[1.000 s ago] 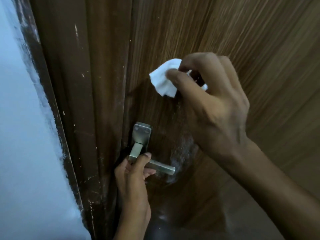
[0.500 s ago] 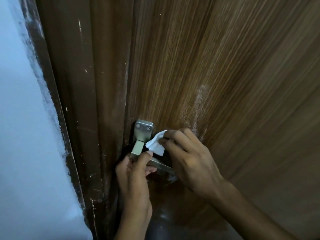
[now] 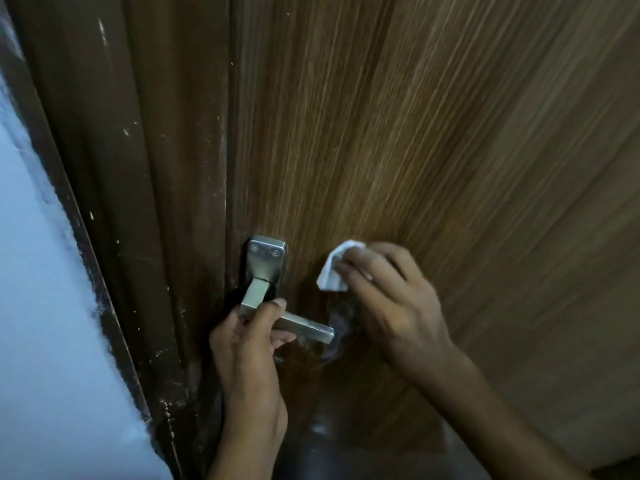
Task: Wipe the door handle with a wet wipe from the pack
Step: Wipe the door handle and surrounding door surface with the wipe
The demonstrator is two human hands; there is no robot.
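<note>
A wood-grain door (image 3: 415,133) meets a scuffed dark frame (image 3: 145,202) — pale wall (image 3: 41,306) at left

Left hand (image 3: 249,344) grips handle (image 3: 298,325); right hand (image 3: 391,306) pinches wipe (image 3: 334,271) against door (image 3: 450,150).

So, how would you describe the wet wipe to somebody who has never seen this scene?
Find the brown wooden door and its metal handle. Right of the handle plate, the right hand pinches the wet wipe. It is the only white, crumpled thing there.
</note>
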